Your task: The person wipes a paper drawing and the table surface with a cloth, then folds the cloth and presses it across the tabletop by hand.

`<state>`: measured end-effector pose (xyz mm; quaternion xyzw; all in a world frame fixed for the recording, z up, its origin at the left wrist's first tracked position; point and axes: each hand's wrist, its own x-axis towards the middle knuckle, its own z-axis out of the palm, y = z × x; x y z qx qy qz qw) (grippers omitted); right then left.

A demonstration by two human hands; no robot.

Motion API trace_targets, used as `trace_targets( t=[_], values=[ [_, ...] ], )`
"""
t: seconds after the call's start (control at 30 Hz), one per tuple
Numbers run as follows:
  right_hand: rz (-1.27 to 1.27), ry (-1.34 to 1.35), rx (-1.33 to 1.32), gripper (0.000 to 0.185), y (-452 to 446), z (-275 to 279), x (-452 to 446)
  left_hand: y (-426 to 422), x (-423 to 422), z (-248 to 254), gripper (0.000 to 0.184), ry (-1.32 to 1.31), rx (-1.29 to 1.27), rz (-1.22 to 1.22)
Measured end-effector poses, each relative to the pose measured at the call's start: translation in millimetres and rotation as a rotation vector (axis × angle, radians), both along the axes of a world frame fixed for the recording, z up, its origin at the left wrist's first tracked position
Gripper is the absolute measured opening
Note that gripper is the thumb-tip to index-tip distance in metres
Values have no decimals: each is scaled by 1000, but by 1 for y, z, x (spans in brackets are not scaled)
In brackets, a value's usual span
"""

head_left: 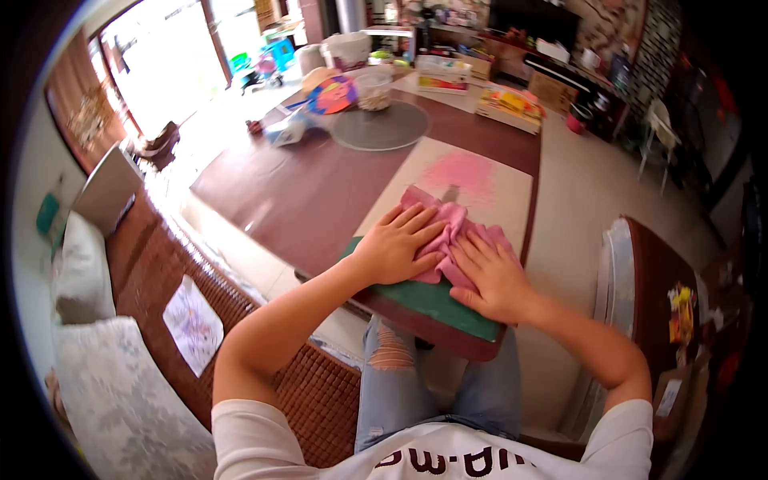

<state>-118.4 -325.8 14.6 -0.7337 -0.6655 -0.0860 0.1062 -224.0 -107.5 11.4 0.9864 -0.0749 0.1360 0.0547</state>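
Observation:
A crumpled pink cloth [448,226] lies on a painted board near the table's front edge. My left hand [400,246] rests on the cloth's left part, palm down with its fingers spread. On its right part lies my right hand [494,278], also palm down, fingers stretched out. The cream board [400,180] shows a pink painted patch [460,176] with a small grey mark below it. Its near end is painted green [436,302]. The cloth and hands hide the middle of the board.
On the dark red table [280,192] are a round grey mat [380,126], a clear tub [373,90], a colourful round picture [332,94] and, at the far right, a box [510,108]. A woven bench [316,392] holding a drawn-on paper [194,326] stands left. A chair is at right.

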Motion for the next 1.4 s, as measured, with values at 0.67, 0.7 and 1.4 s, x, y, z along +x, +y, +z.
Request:
trace_targets(
  t=[0.67,0.7,1.4],
  values=[
    [265,82,37,85,379,-16,-124,320,-161,-14,49,68,124,488],
    [269,101,24,85,402,-16,-126,347,-166,-24,46,21,270,416],
    [207,145,-239,77,457,3,-125,346,-160,-1,51,346,108,1091]
  ],
)
